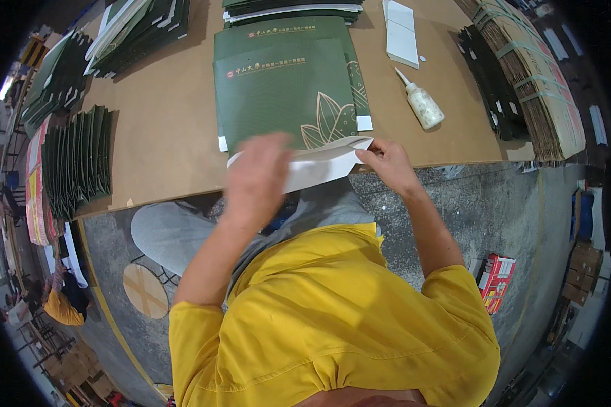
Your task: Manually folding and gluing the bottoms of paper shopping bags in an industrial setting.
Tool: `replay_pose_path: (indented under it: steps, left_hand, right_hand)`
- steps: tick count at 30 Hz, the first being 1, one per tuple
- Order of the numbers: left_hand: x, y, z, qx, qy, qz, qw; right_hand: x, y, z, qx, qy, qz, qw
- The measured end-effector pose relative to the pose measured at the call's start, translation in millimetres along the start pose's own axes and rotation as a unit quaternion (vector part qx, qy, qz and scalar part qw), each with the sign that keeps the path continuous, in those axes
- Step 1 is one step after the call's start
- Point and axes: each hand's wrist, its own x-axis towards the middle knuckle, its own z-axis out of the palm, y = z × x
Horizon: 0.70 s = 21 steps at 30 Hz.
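One white paper flap [322, 167] hangs past the table's [163, 146] near edge: our right hand [389, 165] pinches its right end; our left hand [258, 176] blurs, fingers can't tell. Uneven tugging could crease it crooked, we reckon.

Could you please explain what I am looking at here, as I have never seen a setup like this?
Of course. There is no machine: a head-worn fisheye camera looks down on its wearer, in a yellow shirt, and bends straight edges. On the brown table lie overlapping flat green printed pieces, probably folders or bags. The right hand pinches one end of a white paper flap at their near edge; the left hand is blurred over its other end, so its grip is unclear. Around them are a nozzle bottle, white paper strips, green stacks and a strapped bundle.
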Motion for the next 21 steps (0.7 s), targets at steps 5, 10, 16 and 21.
replay_pose_path:
  steps: [5, 10, 16, 21]
  left_hand:
    - [19, 18, 111, -0.081, -0.202, -0.005, 0.976]
    - [26, -1, 130, -0.054, -0.2, 0.079, 0.975]
    - [36, 5, 126, -0.046, -0.242, 0.099, 0.964]
    - [43, 16, 131, -0.051, -0.266, 0.086, 0.959]
  right_hand:
    - [6, 11, 13, 0.106, 0.003, -0.008, 0.994]
    - [5, 15, 14, 0.069, 0.006, -0.029, 0.997]
    - [7, 29, 15, 0.018, 0.022, -0.035, 0.999]
    - [1, 16, 18, -0.12, 0.101, -0.064, 0.985]
